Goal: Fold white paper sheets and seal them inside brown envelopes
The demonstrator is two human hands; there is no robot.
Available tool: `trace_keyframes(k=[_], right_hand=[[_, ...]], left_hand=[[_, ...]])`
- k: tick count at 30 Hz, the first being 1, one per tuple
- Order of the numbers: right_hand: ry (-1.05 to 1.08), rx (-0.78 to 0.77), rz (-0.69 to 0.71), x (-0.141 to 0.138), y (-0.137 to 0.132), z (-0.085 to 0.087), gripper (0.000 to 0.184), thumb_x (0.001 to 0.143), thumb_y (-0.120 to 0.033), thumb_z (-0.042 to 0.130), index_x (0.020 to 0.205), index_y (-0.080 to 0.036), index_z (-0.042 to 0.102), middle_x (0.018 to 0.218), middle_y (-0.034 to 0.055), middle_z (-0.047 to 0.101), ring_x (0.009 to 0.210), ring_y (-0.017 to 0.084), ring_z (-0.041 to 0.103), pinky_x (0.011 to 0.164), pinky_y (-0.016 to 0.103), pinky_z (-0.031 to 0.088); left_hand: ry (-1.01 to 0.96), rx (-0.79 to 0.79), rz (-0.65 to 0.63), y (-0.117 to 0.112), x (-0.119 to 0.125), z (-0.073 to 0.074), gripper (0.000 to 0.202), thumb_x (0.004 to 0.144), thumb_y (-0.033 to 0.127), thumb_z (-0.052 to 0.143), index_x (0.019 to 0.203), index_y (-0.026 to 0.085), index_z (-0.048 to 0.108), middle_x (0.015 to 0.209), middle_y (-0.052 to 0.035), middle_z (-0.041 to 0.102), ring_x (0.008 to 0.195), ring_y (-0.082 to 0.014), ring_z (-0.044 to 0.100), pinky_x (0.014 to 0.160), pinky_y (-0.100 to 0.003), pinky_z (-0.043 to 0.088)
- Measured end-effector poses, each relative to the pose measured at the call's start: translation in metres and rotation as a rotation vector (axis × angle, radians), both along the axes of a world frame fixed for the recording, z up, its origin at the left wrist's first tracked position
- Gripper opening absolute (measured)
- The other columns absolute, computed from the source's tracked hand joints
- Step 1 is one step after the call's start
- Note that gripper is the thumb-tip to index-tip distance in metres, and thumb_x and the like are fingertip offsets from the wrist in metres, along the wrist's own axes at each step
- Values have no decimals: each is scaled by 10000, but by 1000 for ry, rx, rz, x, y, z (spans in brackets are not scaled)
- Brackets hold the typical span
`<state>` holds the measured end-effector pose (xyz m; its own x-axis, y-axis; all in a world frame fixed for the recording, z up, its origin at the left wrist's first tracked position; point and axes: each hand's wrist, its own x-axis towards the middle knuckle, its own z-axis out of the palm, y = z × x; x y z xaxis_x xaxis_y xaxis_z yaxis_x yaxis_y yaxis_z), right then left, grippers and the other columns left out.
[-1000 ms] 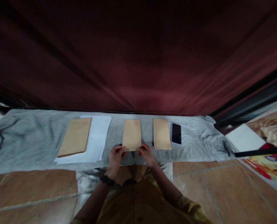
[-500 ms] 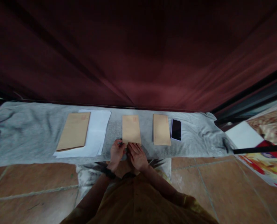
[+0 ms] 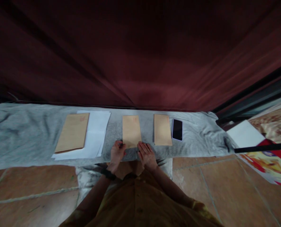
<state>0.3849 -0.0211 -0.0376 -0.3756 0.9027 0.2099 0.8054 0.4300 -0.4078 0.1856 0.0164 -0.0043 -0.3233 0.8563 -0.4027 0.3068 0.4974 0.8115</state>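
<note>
Right hand (image 3: 148, 157) shifted rightward, grip spread flat at envelope (image 3: 131, 130), left hand (image 3: 117, 154), grip unclear

Left envelope (image 3: 72, 132) on paper sheets (image 3: 96, 135), middle envelope (image 3: 131, 130), right envelope (image 3: 162, 130), phone (image 3: 177, 129) beside it (all on cloth (image 3: 197, 135))

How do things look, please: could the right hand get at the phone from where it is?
Probably yes: the right hand seems to hold nothing, and only the rightmost envelope, lying flat, is between it and the phone, with nothing tall in the way.
</note>
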Motion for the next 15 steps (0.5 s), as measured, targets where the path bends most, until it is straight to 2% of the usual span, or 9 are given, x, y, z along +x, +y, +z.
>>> trace_keyframes(k=[3, 6, 8, 9, 11, 15], right_hand=[[-1, 3, 1, 0, 0, -2, 501, 1038, -253, 446, 1535, -187, 450, 1545, 91, 500, 1423, 231, 478, 1230, 461, 321], [0, 12, -13, -2, 0, -1, 509, 1035, -241, 431, 1540, -176, 442, 1552, 90, 491, 1423, 236, 476, 1233, 460, 313], [0, 15, -14, -3, 0, 0, 510, 1033, -233, 427, 1538, -166, 443, 1555, 90, 487, 1425, 239, 472, 1234, 460, 308], [0, 14, -12, -3, -1, 1, 509, 1033, -230, 428, 1538, -164, 444, 1556, 89, 487, 1425, 239, 472, 1235, 460, 307], [0, 11, -10, -3, -1, 1, 508, 1032, -228, 431, 1537, -169, 446, 1555, 87, 488, 1422, 239, 475, 1235, 462, 306], [0, 8, -15, -2, -1, -1, 508, 1028, -221, 431, 1534, -172, 451, 1553, 82, 491, 1420, 240, 478, 1239, 462, 298]], left_hand=[[87, -16, -38, 0, 6, 6, 444, 815, 406, 678, 1171, 173, 550, 756, -16, 697, 536, -180, 640, 514, -272, 457], [443, -22, -141, -3, 21, 13, 601, 819, 495, 706, 1270, 133, 541, 853, -123, 742, 749, -287, 723, 632, -326, 495], [692, -28, -217, -5, 30, 16, 649, 877, 561, 624, 1318, 95, 526, 916, -196, 744, 864, -347, 733, 703, -367, 510], [754, -37, -239, -6, 33, 18, 660, 900, 576, 586, 1333, 83, 519, 938, -217, 741, 894, -360, 732, 726, -377, 513], [757, -67, -259, -6, 35, 20, 654, 924, 567, 554, 1358, 81, 500, 958, -227, 740, 923, -357, 731, 751, -376, 513], [615, -109, -270, -1, 26, 22, 578, 937, 467, 567, 1373, 101, 465, 961, -208, 751, 894, -340, 734, 741, -379, 499]])
